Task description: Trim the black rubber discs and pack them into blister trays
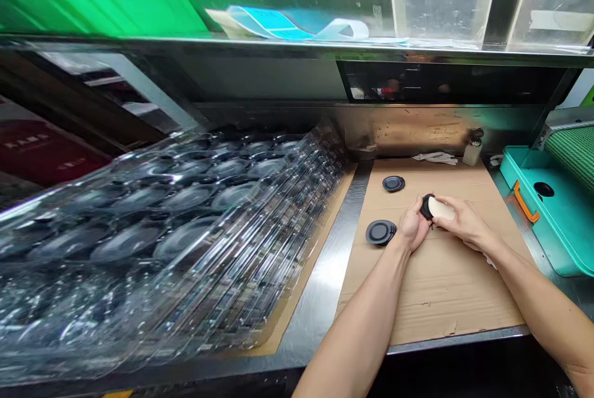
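My left hand (414, 224) is closed around a small round black part (426, 206), held just above the cardboard sheet (445, 286). In my right hand (466, 221) is a flat cream-white pad (440, 208), pressed against or overlapping the black part; the exact contact is hard to make out. To the left of my hands lie two dark round disc-shaped parts, the nearer disc (380, 232) beside my left wrist and the farther disc (393, 184) behind it.
Stacked clear plastic trays (232, 243) with dark round parts fill the left side. At right stands a teal bin (563, 218) with an orange handle. A small bottle (472, 149) and a white glove-like cloth (435, 158) lie at the back, below a metal shelf (297, 45).
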